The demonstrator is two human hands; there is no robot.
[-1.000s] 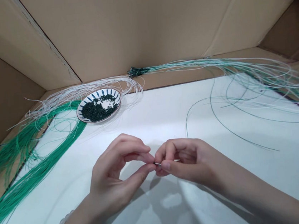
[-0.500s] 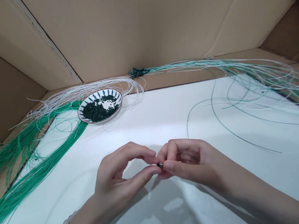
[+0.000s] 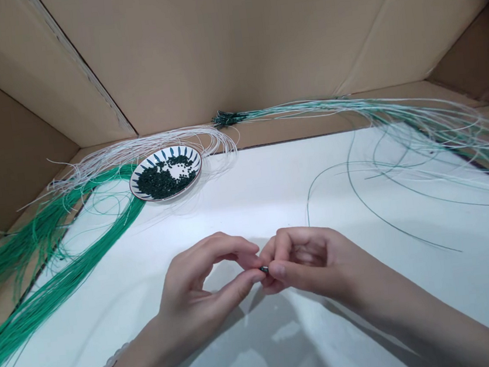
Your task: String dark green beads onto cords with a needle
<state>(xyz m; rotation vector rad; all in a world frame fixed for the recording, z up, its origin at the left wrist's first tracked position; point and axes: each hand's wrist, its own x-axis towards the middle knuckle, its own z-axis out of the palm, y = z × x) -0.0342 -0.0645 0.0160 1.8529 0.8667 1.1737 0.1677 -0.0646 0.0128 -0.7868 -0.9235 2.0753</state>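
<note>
Low in the middle of the head view, my left hand (image 3: 203,285) and my right hand (image 3: 308,258) meet fingertip to fingertip. Between them shows a small dark green bead-like piece (image 3: 264,269), pinched by the thumb and fingers of both hands. The fingertips partly cover it. A thin green cord (image 3: 307,206) curves down behind my right hand; its link to the dark piece is hidden. Beyond my left hand, a white plate (image 3: 197,174) with blue strokes holds many small dark green beads (image 3: 156,183).
Bundles of green cord (image 3: 77,267) lie at the left, with white cords (image 3: 134,144) behind the plate. Along the back, a bundle of green and white cords (image 3: 306,107) ends in a dark beaded clump (image 3: 225,118). Cardboard walls (image 3: 228,44) surround the white tabletop (image 3: 253,182).
Both hands stay almost in place, still pinching the dark piece. My left fingertips have shifted very slightly right, and a bit more of the piece's green side shows.
</note>
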